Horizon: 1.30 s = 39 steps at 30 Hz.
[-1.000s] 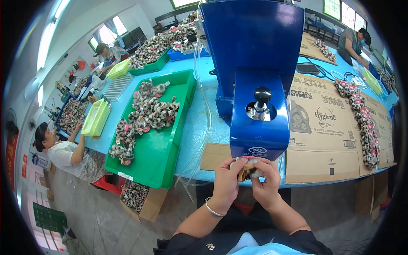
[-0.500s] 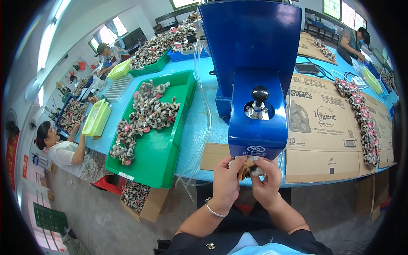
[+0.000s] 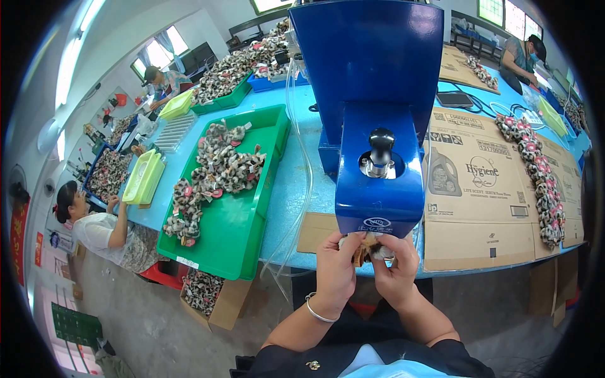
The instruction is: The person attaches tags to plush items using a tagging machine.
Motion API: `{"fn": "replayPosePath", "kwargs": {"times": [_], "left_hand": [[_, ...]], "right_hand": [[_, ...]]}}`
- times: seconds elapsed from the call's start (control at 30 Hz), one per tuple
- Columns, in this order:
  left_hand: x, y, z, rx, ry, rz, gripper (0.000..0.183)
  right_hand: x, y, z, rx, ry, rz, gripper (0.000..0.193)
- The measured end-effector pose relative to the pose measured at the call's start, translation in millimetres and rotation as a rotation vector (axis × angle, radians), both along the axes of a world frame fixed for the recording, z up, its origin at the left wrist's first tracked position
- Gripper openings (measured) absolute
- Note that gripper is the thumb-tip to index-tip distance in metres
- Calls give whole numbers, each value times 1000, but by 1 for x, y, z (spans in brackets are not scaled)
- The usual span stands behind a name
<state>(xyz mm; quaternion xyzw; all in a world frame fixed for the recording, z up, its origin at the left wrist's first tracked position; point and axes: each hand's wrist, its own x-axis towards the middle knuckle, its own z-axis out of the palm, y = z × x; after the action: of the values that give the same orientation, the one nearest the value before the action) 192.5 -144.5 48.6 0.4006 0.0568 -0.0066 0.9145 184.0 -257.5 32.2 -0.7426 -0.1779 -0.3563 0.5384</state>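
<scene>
Between my two hands is a small furry plush piece (image 3: pixel 372 244) in orange, black and white, right under the front of a blue press machine (image 3: pixel 379 208). My left hand (image 3: pixel 337 264) pinches its left side, thumb on top. From the right, my right hand (image 3: pixel 397 264) closes its thumb and fingers on the other side. The machine's overhang hides the fingertips and the piece's far end. A black knob (image 3: pixel 382 140) tops a metal fitting in the machine's head, above my hands.
Left of the machine, a green tray (image 3: pixel 230 242) holds several spotted plush pieces (image 3: pixel 217 167). To the right, flattened cardboard (image 3: pixel 479 236) bears a row of plush pieces (image 3: pixel 547 195). Clear tubes (image 3: pixel 309 170) hang beside the machine. A co-worker (image 3: pixel 104 230) sits at left near a yellow-green basket (image 3: pixel 144 176).
My hands keep their hold on the plush piece in nearly the same place. The view has shifted very slightly. At left, the co-worker's hands have moved a little.
</scene>
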Motion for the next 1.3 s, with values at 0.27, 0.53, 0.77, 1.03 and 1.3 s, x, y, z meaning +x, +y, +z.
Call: {"fn": "replayPosePath", "kwargs": {"times": [0.27, 0.53, 0.77, 1.03, 1.3], "left_hand": [[-1, -1, -3, 1, -7, -19, 9], [3, -5, 0, 21, -2, -65, 7], [10, -7, 3, 68, -18, -75, 5], [12, -6, 11, 92, -14, -26, 5], [8, -4, 10, -22, -2, -4, 9]], "right_hand": [[-2, -4, -6, -6, 5, -1, 39], [-4, -9, -12, 17, 6, 3, 42], [0, -8, -9, -15, -34, -27, 42], [5, -5, -1, -35, -82, -37, 42], [9, 0, -1, -14, -46, -37, 32]]}}
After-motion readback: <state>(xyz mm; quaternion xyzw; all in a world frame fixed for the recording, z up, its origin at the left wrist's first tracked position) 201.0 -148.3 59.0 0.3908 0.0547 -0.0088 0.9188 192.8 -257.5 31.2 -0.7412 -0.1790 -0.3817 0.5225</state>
